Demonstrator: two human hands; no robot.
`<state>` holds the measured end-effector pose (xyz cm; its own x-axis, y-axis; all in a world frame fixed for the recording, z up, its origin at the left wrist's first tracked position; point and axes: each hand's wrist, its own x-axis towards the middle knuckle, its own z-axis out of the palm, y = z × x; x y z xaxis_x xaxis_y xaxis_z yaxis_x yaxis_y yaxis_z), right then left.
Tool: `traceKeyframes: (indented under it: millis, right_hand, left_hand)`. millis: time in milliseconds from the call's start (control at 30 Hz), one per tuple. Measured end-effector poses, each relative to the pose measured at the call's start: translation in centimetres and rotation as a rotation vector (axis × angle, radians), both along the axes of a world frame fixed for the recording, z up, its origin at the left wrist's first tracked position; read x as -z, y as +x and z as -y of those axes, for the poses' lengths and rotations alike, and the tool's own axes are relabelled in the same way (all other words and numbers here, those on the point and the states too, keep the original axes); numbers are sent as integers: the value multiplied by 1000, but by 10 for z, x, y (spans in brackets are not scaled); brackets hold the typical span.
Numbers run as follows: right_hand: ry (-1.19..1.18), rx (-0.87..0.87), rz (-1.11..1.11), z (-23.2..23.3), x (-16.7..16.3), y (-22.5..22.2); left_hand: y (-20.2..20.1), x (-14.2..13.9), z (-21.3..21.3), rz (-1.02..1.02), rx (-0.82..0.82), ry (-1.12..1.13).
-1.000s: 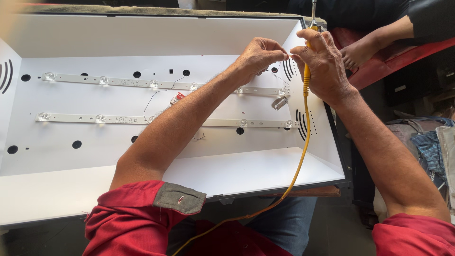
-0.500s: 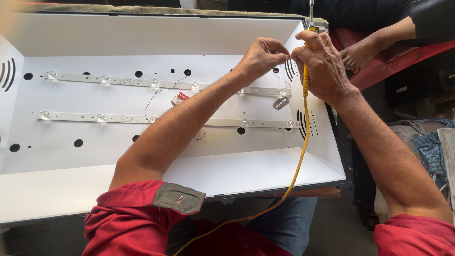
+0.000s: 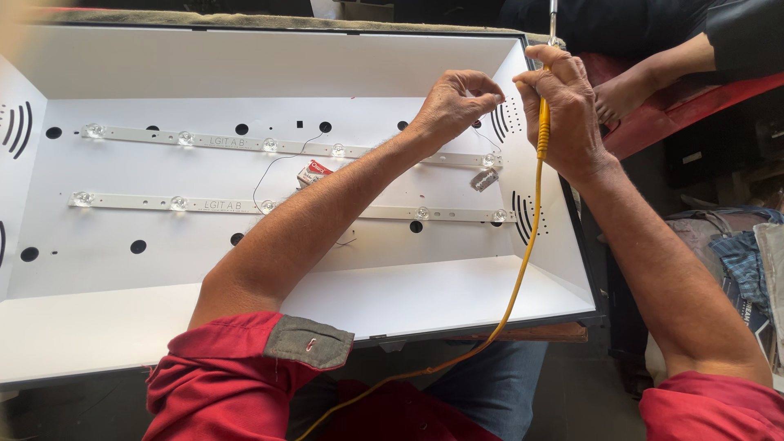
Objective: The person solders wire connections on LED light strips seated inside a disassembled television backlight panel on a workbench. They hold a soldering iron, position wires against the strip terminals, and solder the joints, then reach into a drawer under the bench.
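We look down from a single head-worn camera, facing forward and steeply downward over our own red sleeves, close above the white backlight tray (image 3: 245, 327) that fills most of the frame, with no second view to share it.

The tray (image 3: 425, 302) lies open in front of me, across my lap. Two strips run left to right on its floor: the far strip (image 3: 278, 145) behind, the near strip (image 3: 245, 206) before it. A small box (image 3: 314, 172) sits between them, near the middle. A clip (image 3: 483, 180) lies between the strips' right ends. My left hand (image 3: 454, 102) is over the far strip's right end, close to the tray's right wall. My right hand (image 3: 563, 110) is just beside it, at that wall's top edge, around a tool (image 3: 543, 122). The tool's cord (image 3: 523, 269) hangs down over the right wall and crosses the tray's front edge to my lap. Someone's foot (image 3: 621, 94) rests right of the tray, behind my right hand.
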<state>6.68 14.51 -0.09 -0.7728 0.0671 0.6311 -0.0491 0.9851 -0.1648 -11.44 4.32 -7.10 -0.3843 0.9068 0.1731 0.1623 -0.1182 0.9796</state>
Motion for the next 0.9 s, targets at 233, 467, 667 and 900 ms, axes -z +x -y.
traceKeyframes:
  millis: [233, 467, 667, 900]
  right_hand:
    - [76, -41, 52, -2, -3, 1]
    - [97, -80, 83, -6, -1, -6]
    - [148, -47, 74, 1, -8, -11]
    - [291, -2, 97, 12, -14, -19]
  left_hand:
    - [-5, 5, -4, 142, -1, -20]
    - [-9, 6, -5, 191, 43, -41]
    - [-11, 4, -3, 212, 85, -64]
    - [-13, 11, -7, 263, 87, -48]
